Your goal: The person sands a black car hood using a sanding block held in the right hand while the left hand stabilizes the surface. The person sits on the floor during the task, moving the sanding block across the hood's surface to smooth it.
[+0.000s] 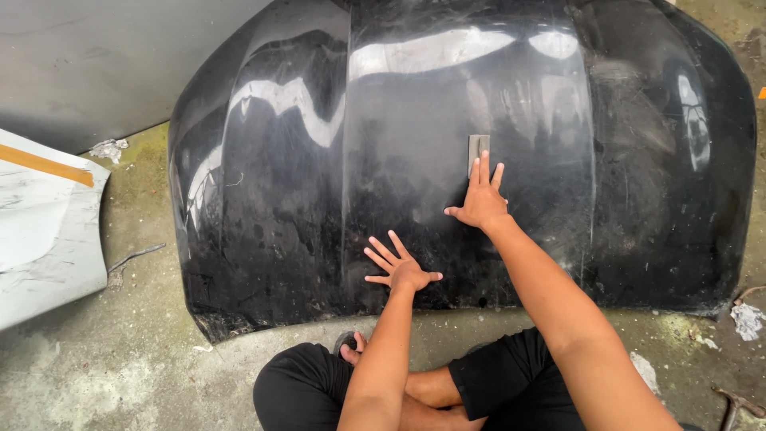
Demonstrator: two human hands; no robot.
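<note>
A large glossy black car hood point(447, 120) lies on the concrete ground in front of me. My right hand point(481, 199) rests flat on the hood, fingers extended, its fingertips pressing on a small grey rectangular piece of sandpaper point(476, 148). My left hand point(399, 267) lies flat on the hood nearer its front edge, fingers spread, holding nothing. I sit cross-legged in black shorts just below the hood's edge.
A white car body panel point(44, 231) with an orange tape strip lies at the left. A grey panel point(104, 56) leans at the upper left. Crumpled paper scraps point(748, 319) and a rusty metal piece point(734, 403) lie on the ground at the right.
</note>
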